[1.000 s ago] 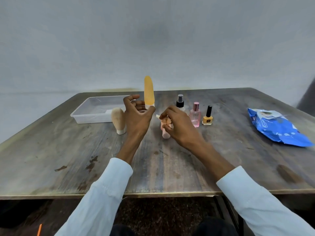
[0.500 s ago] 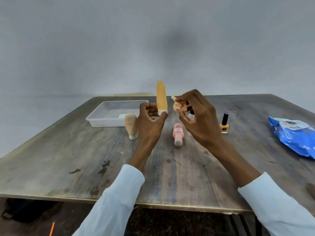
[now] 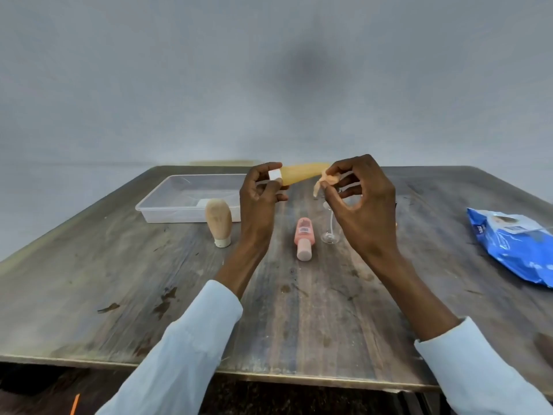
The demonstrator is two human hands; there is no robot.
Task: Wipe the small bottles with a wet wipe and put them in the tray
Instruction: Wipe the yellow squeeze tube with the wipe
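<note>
Holding both hands up at mid-frame, above the wooden table (image 3: 299, 319), I have the left hand (image 3: 257, 202) gripping the yellow tube (image 3: 302, 172) by its white cap, fingers and thumb curled round that end. The tube lies almost level, its tail pointing right and meeting the right hand (image 3: 363, 205). That hand pinches a crumpled, peach-stained wet wipe (image 3: 326, 181) between thumb and fingertips, right at the tube's tail.

Below the hands, a pink bottle (image 3: 304, 237) lies on its side on the table, cap toward me. Just left of my left wrist a beige bottle (image 3: 218, 220) stands on its cap. Behind it, toward the upper left of the table, sits the clear tray (image 3: 161, 209), with something pale and small inside that I cannot make out. A small clear glass piece (image 3: 330, 235) shows beside the pink bottle, partly hidden by my right hand. The blue wipes pack (image 3: 514, 244) lies at the right edge of the frame.
</note>
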